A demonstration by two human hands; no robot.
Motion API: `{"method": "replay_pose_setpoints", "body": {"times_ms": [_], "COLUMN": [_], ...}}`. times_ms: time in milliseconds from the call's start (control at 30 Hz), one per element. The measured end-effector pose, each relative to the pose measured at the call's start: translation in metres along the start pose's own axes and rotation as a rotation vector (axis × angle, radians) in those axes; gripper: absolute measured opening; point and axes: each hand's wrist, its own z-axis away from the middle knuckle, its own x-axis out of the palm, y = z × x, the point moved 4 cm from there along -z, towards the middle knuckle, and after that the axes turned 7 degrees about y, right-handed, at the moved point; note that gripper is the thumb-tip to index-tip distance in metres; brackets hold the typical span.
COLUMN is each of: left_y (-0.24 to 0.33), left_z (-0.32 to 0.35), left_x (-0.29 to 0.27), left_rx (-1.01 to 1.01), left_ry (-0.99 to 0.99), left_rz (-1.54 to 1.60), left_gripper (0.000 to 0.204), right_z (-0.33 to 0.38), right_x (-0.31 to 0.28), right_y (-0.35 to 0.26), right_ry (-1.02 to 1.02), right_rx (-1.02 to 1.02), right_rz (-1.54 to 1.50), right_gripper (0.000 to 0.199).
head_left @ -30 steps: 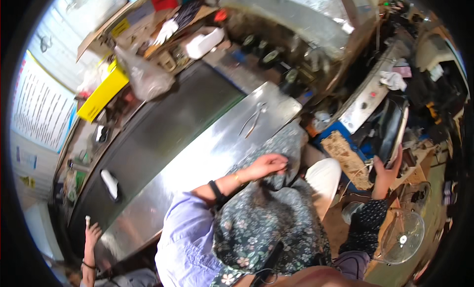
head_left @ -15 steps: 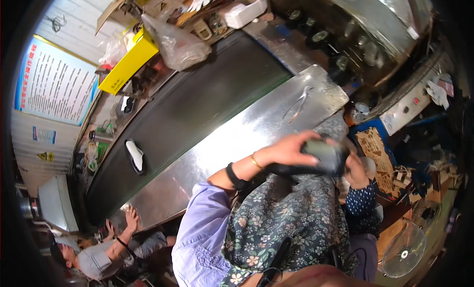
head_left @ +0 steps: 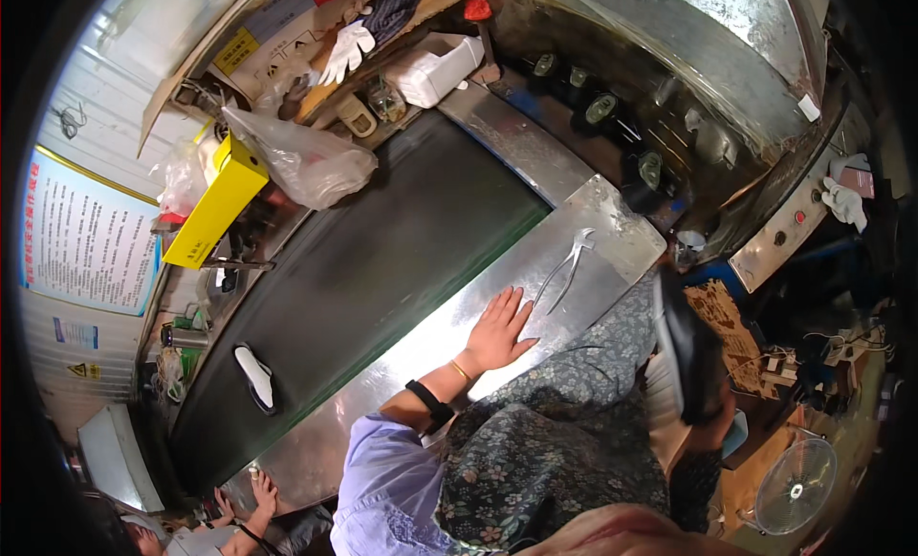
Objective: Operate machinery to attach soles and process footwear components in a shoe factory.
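Observation:
My left hand (head_left: 497,332) lies on the bare metal worktop (head_left: 435,350), fingers stretched out and holding nothing. Just beyond its fingertips rests a pair of pliers (head_left: 570,265) with long thin handles. At my right side, below the worktop's corner, my right hand (head_left: 717,409) grips a black shoe (head_left: 677,341), tilted with one end up. Much of that hand is in shadow and behind the shoe. Another shoe, black with a white inside or sole (head_left: 256,380), sits on the dark conveyor belt (head_left: 382,240) to the left.
A yellow box (head_left: 218,204) and a clear plastic bag (head_left: 311,159) sit along the belt's far side. At the back stands a white foam box (head_left: 435,70). A switch panel (head_left: 789,223) and a fan (head_left: 796,484) are at right. A co-worker's hands (head_left: 263,494) touch the worktop's far left end.
The black shoe was between both hands above my apron. Now my left hand has let go and lies on the worktop, while my right hand has carried the shoe to the right.

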Motion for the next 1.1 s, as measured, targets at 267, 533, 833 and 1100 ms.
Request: {"method": "replay_pose_setpoints", "body": {"times_ms": [267,533,833,1100], "left_y": [-0.008,-0.015,-0.018,-0.033], "left_z": [0.006,0.010,0.015,0.030], "left_x": [0.012,0.006,0.013,0.000], "left_rx": [-0.046,-0.088,-0.056,-0.100], "left_ry": [0.099,0.191,0.242,0.278], "left_rz": [0.094,0.138,0.183,0.562], "left_gripper": [0.068,0.067,0.065,0.053], "right_z": [-0.287,-0.437,-0.133,-0.033], "right_x": [0.155,0.183,0.117,0.137], "right_y": [0.048,0.144,0.144,0.161], "right_ry": [-0.107,-0.306,-0.520,-0.965], "right_rx": [-0.508,-0.381,-0.573,-0.846], "right_rz": [1.192,1.238,1.123,1.492], "right_gripper": [0.071,0.080,0.034,0.022]}}
